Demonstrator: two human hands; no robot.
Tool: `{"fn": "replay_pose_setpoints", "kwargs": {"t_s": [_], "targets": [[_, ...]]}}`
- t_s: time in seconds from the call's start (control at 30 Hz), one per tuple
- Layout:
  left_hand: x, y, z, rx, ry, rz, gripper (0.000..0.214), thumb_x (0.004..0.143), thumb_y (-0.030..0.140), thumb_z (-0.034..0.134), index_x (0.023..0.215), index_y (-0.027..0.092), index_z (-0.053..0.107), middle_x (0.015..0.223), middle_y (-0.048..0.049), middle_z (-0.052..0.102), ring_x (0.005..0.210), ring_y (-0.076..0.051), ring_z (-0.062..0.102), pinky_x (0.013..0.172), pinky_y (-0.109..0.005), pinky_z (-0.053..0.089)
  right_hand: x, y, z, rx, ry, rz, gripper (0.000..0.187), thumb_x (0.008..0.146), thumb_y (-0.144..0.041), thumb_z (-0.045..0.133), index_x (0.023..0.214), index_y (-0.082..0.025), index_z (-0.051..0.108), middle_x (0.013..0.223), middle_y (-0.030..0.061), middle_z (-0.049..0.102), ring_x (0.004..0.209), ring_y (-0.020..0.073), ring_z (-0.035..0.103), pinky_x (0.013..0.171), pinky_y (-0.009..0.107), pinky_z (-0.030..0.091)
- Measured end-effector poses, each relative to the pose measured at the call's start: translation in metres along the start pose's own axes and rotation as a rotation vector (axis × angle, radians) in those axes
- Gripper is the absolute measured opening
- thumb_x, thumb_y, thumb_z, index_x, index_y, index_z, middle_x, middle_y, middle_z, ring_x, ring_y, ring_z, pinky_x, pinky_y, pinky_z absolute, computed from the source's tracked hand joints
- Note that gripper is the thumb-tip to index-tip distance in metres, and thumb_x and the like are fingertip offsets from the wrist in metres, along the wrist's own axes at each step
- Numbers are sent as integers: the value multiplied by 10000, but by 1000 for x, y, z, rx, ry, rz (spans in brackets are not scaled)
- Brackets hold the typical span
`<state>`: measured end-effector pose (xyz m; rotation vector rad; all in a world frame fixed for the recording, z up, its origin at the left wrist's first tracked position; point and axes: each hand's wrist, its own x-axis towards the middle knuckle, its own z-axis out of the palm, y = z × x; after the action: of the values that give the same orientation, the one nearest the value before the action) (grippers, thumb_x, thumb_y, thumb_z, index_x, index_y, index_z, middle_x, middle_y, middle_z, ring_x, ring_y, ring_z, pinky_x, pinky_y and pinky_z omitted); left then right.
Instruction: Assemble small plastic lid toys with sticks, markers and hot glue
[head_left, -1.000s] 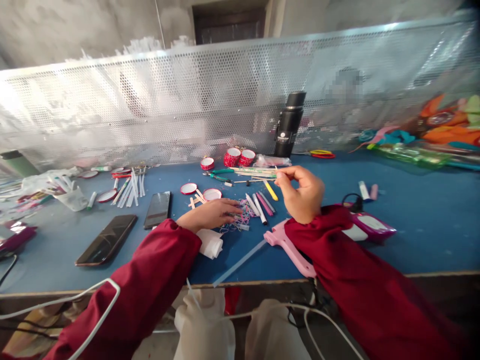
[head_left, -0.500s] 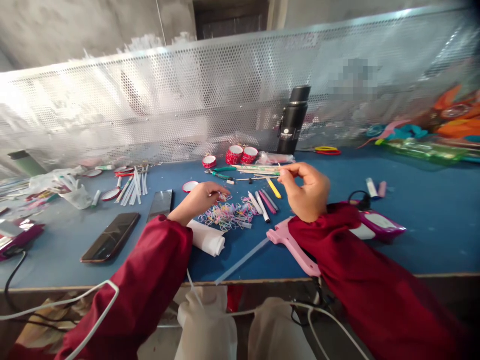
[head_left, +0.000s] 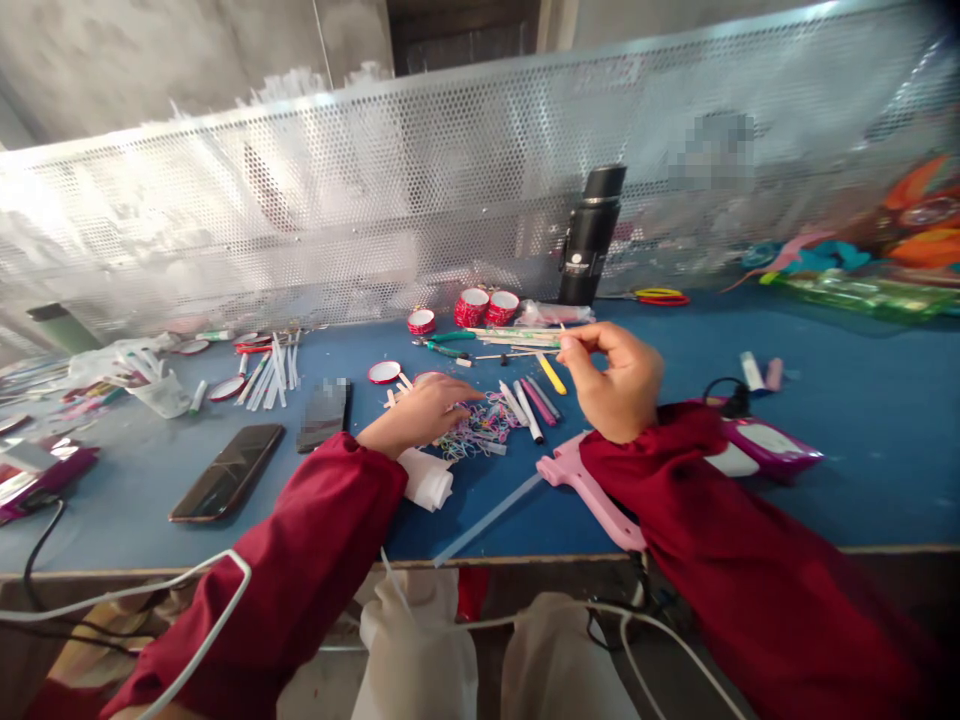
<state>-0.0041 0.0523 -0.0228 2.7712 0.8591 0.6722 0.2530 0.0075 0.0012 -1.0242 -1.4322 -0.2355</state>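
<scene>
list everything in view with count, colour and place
table: one, blue, foreground
screen: one, silver, behind table
bottles: two; black centre back, green far left
round stacks: three, red and white, centre back
tool: one, teal, centre back
pale sticks: bundle, centre back
scissors: one, yellow and red handles, back right
bright pile: uncounted, mixed colours, far right
cup: one, whitish, left
clear sticks: several, whitish, left
discs: several, red-rimmed white, centre and left
phones: two, dark, left
purple devices: two, left and right
roll: one, white, front centre
glue gun: one, pink, front right
pens: about five, mixed colours, centre
loops: heap, multicoloured, centre
sleeves: two, dark red, front
left hand: one, over loops
right hand: one, apparently pinching a thin pale stick
</scene>
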Motion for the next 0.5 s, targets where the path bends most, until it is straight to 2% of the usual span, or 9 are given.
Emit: {"fn": "replay_pose_setpoints", "kwargs": {"t_s": [0.1, 0.27, 0.4, 0.5], "targets": [[2, 5, 5, 86, -86, -43, 331, 896, 126, 576, 1138, 226, 778, 1182, -80, 759, 1103, -237, 674, 1043, -369, 483, 0, 0, 0, -13, -8, 9, 188, 917, -367, 609, 813, -232, 689, 707, 18, 730, 661, 201, 695, 715, 337, 537], [0, 3, -2, -10, -39, -231, 190, 816, 126, 639, 874, 207, 801, 906, -40, 759, 834, -190, 680, 772, -276, 514, 0, -1, 0, 11, 0, -15, 175, 918, -343, 620, 810, -224, 688, 689, 5, 716, 656, 192, 687, 709, 334, 526], [-4, -4, -7, -120, 32, -271, 73, 814, 205, 684, 818, 195, 756, 870, -24, 739, 779, -161, 656, 749, -261, 507, -1, -1, 0, 34, 6, -33, 152, 912, -307, 631, 812, -212, 695, 694, 10, 711, 644, 190, 681, 698, 332, 518], [-5, -7, -8, -145, 58, -268, 90, 826, 271, 699, 813, 189, 736, 884, -35, 736, 796, -166, 654, 775, -275, 517, -1, -1, 0, 42, 4, -34, 135, 911, -282, 633, 811, -214, 694, 687, 5, 708, 646, 189, 681, 697, 329, 514]]}}
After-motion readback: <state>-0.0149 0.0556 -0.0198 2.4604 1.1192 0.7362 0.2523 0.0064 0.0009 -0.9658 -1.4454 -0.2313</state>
